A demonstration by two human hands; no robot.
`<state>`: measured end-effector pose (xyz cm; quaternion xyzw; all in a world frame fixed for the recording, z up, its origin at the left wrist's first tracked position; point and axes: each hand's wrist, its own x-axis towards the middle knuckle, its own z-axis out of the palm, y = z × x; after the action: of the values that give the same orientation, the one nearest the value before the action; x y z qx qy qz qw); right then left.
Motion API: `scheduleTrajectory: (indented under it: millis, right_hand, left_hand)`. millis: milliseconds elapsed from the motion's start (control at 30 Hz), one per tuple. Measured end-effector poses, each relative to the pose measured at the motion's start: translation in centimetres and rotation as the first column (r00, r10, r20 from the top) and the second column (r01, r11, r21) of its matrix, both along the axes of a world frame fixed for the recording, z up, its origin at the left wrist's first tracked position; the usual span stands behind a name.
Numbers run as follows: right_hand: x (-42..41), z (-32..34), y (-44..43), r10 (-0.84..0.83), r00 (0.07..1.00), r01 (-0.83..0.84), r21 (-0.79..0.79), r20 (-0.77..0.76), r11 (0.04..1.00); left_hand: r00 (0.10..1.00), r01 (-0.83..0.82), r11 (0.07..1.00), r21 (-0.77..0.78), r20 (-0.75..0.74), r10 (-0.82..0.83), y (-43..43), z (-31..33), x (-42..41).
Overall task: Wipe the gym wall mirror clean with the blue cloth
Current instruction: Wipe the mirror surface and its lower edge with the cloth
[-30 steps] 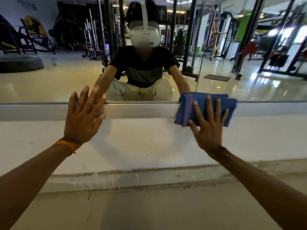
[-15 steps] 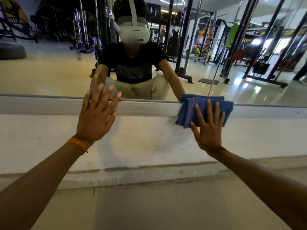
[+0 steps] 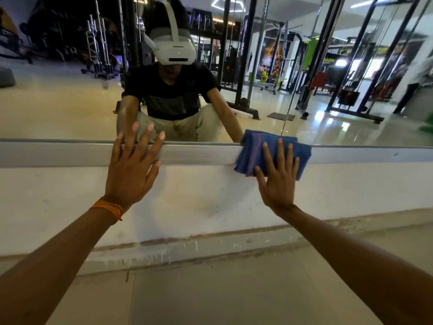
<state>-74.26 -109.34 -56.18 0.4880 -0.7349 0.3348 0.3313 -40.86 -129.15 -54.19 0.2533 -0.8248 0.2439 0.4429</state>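
Head: cloth [image 3: 251,153] under right hand [image 3: 277,185]

I am seeing the cloth [image 3: 253,156] showing blue with thin red stripes. The wristband [image 3: 108,208] on the left is showing orange. The wall [image 3: 210,195] is looking white, the floor [image 3: 210,296] pale beige. In the mirror [image 3: 58,109], the headset [image 3: 174,49] is reading white, the shirt [image 3: 173,97] black with a grey band.
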Motion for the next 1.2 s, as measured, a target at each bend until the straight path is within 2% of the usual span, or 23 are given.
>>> scheduleTrajectory:
  millis: [67,200,300,367,500,600,667,767,833,900,1033,1100,1200]
  right_hand:
    - [1.1,-0.1,-0.7,-0.041,0.999,0.041,-0.012,0.024,0.999]
    - [9.0,0.0,-5.1,0.204,0.962,-0.188,0.097,-0.180,0.977]
    - [10.9,0.6,-6.3,0.279,0.922,-0.255,0.124,-0.267,0.959]
    - [8.4,0.4,-4.9,0.276,0.930,-0.257,0.110,-0.242,0.960]
    - [0.6,-0.5,-0.9,0.085,0.993,-0.084,0.015,-0.083,0.996]
    - [1.3,0.1,-1.6,0.050,0.998,-0.051,-0.013,-0.031,0.999]
    - [4.9,0.4,-3.7,0.116,0.991,-0.117,-0.018,-0.064,0.993]
    - [9.9,0.0,-6.2,0.233,0.952,-0.226,0.059,-0.199,0.972]
    - [9.5,-0.1,-6.4,0.279,0.922,-0.269,0.075,-0.269,0.960]
    - [6.2,-0.5,-5.2,0.262,0.926,-0.257,0.054,-0.272,0.965]
    - [-2.3,-1.0,-2.0,0.098,0.980,-0.107,-0.040,-0.173,0.993]
    - [-1.6,-1.1,-2.4,0.082,0.984,-0.093,-0.062,-0.159,0.994]
    - [4.8,-0.5,-5.2,0.207,0.959,-0.216,-0.027,-0.195,0.976]
  left_hand:
    - [1.000,-0.015,1.000,-0.003,0.002,0.015,0.0,0.0,-0.1]
    - [0.999,-0.039,0.999,0.015,0.002,0.039,0.0,-0.3,-0.4]
    - [0.998,-0.056,0.998,0.023,0.007,0.056,0.2,-0.3,-0.6]
    - [0.998,-0.050,0.998,0.031,0.028,0.049,0.3,-0.1,-0.2]
    - [0.995,-0.088,0.996,0.032,0.044,0.086,0.8,0.0,-0.1]
    - [0.992,-0.108,0.994,0.015,0.066,0.107,0.8,-0.1,-0.1]
    - [0.991,-0.112,0.994,0.012,0.068,0.111,0.7,-0.1,0.0]
    - [0.992,-0.109,0.994,0.006,0.060,0.108,0.8,-0.1,-0.2]
    - [0.991,-0.117,0.993,0.009,0.060,0.116,1.0,0.1,-0.2]
    - [0.992,-0.105,0.994,0.001,0.074,0.105,1.2,0.2,0.1]
    - [0.994,-0.077,0.997,-0.001,0.073,0.077,1.2,0.3,0.3]
    - [0.995,-0.075,0.997,0.006,0.062,0.074,1.2,0.3,0.3]
    - [0.998,-0.069,0.996,0.048,-0.009,0.070,1.3,0.7,0.8]
